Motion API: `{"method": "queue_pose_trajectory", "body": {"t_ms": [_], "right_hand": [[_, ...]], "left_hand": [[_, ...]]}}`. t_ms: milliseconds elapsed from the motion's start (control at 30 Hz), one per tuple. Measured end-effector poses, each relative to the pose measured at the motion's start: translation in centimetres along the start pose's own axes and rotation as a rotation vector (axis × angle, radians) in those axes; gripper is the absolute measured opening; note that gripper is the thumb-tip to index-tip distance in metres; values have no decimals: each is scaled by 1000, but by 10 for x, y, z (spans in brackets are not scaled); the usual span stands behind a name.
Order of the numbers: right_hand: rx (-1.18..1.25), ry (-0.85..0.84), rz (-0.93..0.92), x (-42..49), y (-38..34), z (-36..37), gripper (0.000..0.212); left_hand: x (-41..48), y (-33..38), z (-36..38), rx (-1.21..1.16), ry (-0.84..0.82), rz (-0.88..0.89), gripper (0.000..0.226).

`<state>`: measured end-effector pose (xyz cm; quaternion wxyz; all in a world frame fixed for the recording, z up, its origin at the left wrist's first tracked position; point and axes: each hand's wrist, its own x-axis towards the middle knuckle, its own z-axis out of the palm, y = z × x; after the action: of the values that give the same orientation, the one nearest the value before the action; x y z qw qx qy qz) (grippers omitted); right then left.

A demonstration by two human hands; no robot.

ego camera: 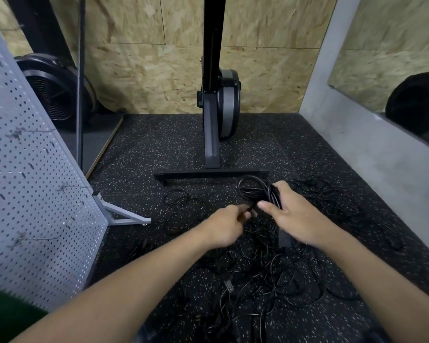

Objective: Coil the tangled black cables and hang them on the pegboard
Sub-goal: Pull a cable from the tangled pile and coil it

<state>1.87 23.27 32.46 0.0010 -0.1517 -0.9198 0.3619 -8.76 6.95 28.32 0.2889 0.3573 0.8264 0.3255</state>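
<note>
Kneeling over the speckled floor (139, 149), a person works in a pocket hemmed by the pegboard (30, 169) left of the tangle (270, 273), a chipboard wall (139, 70) beyond it, and a grey wall (372, 154) to its right. A rower (218, 107) stands upright just beyond the tangle, its crossbar foot (211, 174) near the hands. Bare floor lies between tangle and pegboard. Both forearms reach forward over the tangle. The right hand (292, 214) grips a coil (256, 191) of black cable, fingers (279, 188) wrapped round its loops, thumb across. The left hand (227, 225), beside it, pinches a cable strand with fingers closed. The pegboard's hooks (18, 132) hold no cable.
</note>
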Motion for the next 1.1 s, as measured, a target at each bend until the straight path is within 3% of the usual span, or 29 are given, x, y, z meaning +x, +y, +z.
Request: {"method": "queue_pose_trajectory", "body": {"t_ms": [167,400,533,667,833,967,1100], "right_hand": [[-222,156,-30,10,13,5,43],[-398,169,23,0,-5,9,42],[-282,50,31,-1,-5,10,60],[-249,-200,50,3,7,5,79],[-380,-322,-92,1,8,13,78],[-357,-372,-170,-1,7,12,64],[-167,-352,-306,-7,0,8,57]], "left_hand": [[-9,24,12,187,65,99,33],[-17,28,5,380,112,233,30],[-24,28,-11,608,182,379,27],[-24,19,-30,789,283,558,29],[-15,6,-44,834,416,837,30],[-10,2,-55,728,381,753,44],[-1,-13,-59,422,260,570,30]]}}
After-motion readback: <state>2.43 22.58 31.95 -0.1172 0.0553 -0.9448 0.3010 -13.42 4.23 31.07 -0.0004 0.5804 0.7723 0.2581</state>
